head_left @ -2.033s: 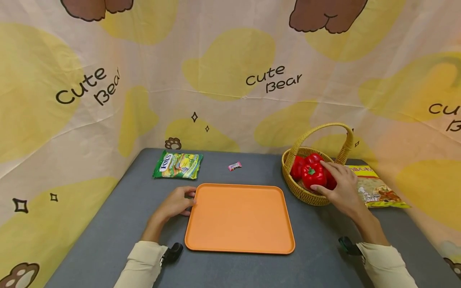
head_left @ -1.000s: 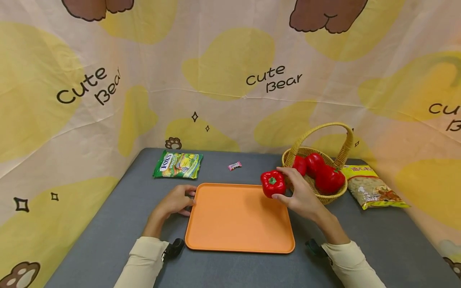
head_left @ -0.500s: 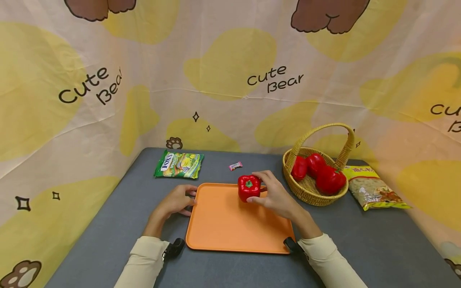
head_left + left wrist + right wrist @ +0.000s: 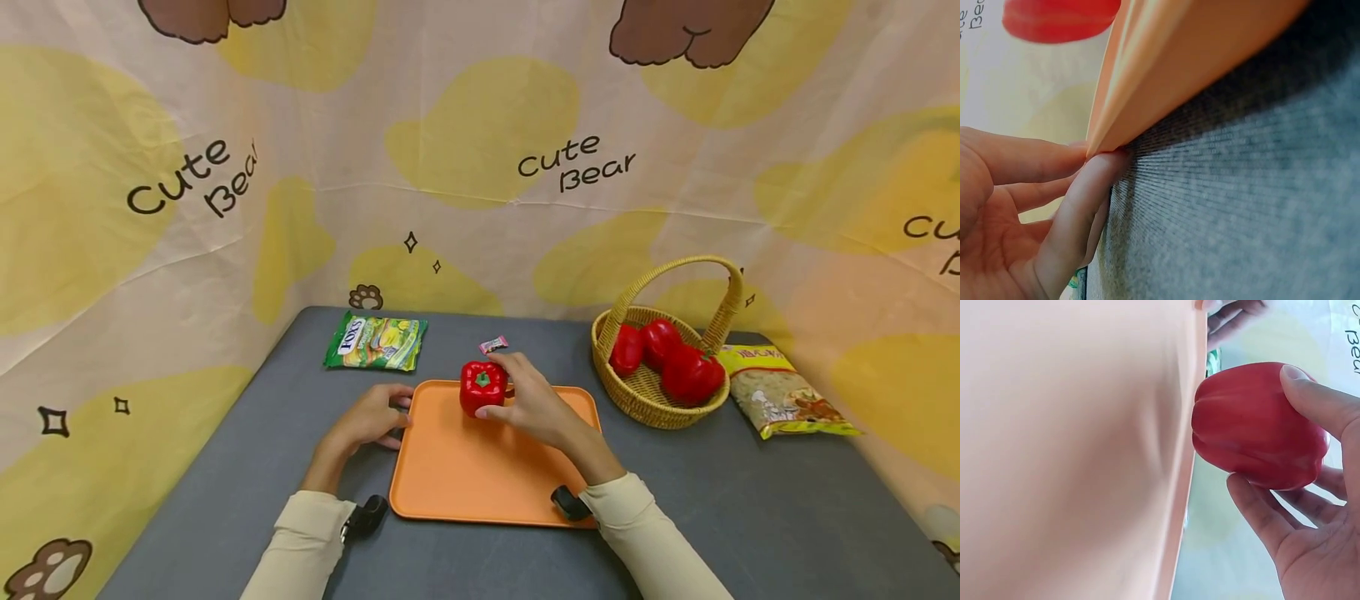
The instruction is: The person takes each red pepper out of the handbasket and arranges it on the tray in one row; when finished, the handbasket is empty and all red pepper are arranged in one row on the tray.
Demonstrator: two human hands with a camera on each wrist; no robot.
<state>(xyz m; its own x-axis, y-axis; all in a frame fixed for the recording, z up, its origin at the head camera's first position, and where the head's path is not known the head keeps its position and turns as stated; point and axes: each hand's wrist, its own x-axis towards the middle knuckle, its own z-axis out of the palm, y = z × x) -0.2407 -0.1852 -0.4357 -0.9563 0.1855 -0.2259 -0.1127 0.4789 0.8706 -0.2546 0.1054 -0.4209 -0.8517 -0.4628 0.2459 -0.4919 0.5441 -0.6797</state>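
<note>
My right hand [image 4: 534,406] holds a shiny red bell pepper [image 4: 480,390] with a green stem, thumb on one side and fingers on the other. In the head view the pepper overlaps the far part of the orange tray [image 4: 480,467]; the right wrist view shows the pepper [image 4: 1257,425] in the fingers above the tray surface [image 4: 1072,450]. At the tray's left edge is my left hand [image 4: 370,419]. Up close in the left wrist view, its thumb and a finger pinch the rim [image 4: 1107,139].
A wicker basket [image 4: 637,406] with a tall handle stands at the right, holding several red vegetables [image 4: 692,375]. Beside it lies a yellow food bag [image 4: 787,396]. A green FOX'S packet [image 4: 377,342] and a small pink candy [image 4: 492,344] lie toward the back of the grey table [image 4: 225,483].
My right hand has taken the bell pepper out of the basket and carried it left, over the tray. The left hand has stayed at the tray's edge.
</note>
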